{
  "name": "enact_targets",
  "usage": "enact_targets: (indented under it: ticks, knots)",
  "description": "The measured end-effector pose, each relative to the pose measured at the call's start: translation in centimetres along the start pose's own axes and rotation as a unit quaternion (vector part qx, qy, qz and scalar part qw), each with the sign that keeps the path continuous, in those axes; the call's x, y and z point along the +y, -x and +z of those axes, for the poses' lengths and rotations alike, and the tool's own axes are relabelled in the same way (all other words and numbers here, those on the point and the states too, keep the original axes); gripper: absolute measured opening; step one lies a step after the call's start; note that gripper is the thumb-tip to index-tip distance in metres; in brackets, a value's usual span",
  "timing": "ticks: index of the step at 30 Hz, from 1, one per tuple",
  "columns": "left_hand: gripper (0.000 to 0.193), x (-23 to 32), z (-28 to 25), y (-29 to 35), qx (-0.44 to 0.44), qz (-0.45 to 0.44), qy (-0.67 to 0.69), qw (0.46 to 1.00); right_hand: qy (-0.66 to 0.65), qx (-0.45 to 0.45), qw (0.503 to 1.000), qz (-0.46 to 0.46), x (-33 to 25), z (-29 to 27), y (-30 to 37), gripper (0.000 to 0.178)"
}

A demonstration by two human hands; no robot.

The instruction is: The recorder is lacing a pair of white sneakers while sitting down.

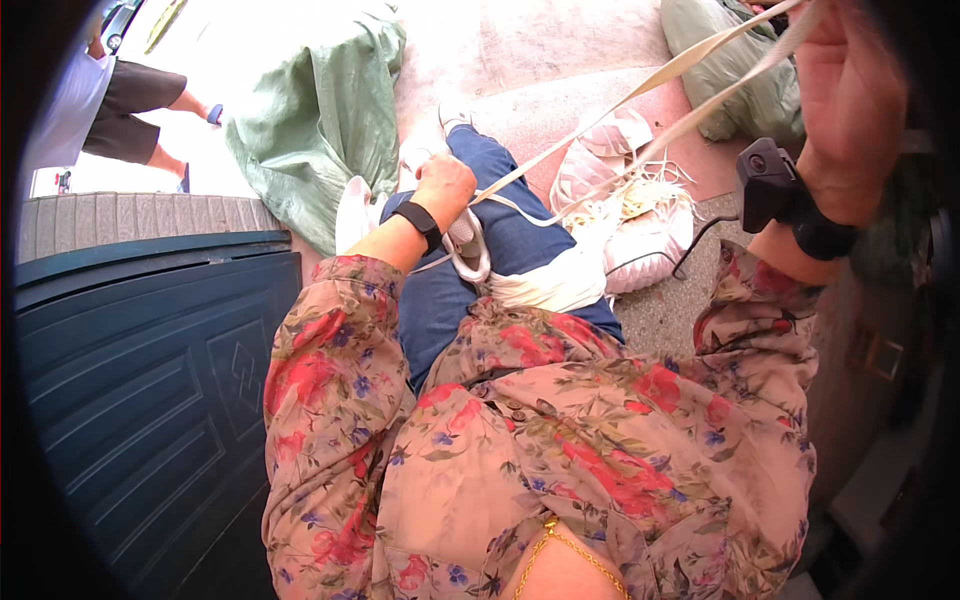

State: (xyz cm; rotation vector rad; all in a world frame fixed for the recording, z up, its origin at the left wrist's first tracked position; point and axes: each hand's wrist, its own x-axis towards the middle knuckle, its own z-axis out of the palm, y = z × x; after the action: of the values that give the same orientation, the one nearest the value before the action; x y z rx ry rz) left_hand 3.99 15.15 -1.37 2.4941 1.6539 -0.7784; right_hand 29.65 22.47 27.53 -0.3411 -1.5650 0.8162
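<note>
My left hand point(445, 185) is closed around a white sneaker point(468, 248) above my lap, its fingers partly hidden behind the back of the hand. Off to the upper right, my raised right hand point(850, 90) grips long cream shoelaces point(690, 65). The laces stretch in two strands from the right hand down toward the sneaker, and one loop hangs loosely. Across my jeans lies a bundle of cream laces point(550, 285). Another white shoe point(355, 212) is just left of my left hand.
Several white shoes point(650, 245) with loose laces lie on the ground to the right. A green sack point(315, 130) stands at the left, another green sack point(710, 75) at the far right. A blue panelled door point(150, 390) is beside me. A person in dark shorts point(130, 105) stands at the upper left.
</note>
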Motion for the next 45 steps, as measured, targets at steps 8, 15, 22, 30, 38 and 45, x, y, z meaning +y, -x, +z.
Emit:
enact_targets:
  ticks: [8, 15, 22, 30, 38, 45]
  knots:
    - [0.017, -2.8, 1.1, 1.1, 0.225, -0.105, 0.323, 0.913, -0.022, -0.240, 0.933, 0.269, 6.0, 4.3, 8.9, 0.017]
    - [0.019, -5.1, 2.1, 1.0, 0.107, -0.047, 0.369, 0.922, 0.147, -0.469, 0.842, 0.225, 13.5, 10.6, 24.9, 0.019]
    - [0.012, -2.4, 0.0, 1.2, 0.117, -0.012, 0.139, 0.983, 0.283, -0.522, 0.802, 0.062, 15.2, 12.9, 25.1, 0.008]
    - [0.015, -3.7, 2.8, 2.6, 0.227, -0.103, 0.446, 0.860, 0.304, -0.526, 0.791, 0.069, 16.5, 13.2, 25.3, 0.006]
    - [0.027, -3.0, 2.9, 3.8, 0.288, -0.019, 0.351, 0.891, 0.287, -0.519, 0.801, 0.078, 16.7, 13.2, 25.3, 0.005]
    - [0.033, -2.4, 2.9, 3.7, 0.301, -0.020, 0.253, 0.919, 0.311, -0.546, 0.772, 0.096, 16.8, 13.3, 25.2, 0.007]
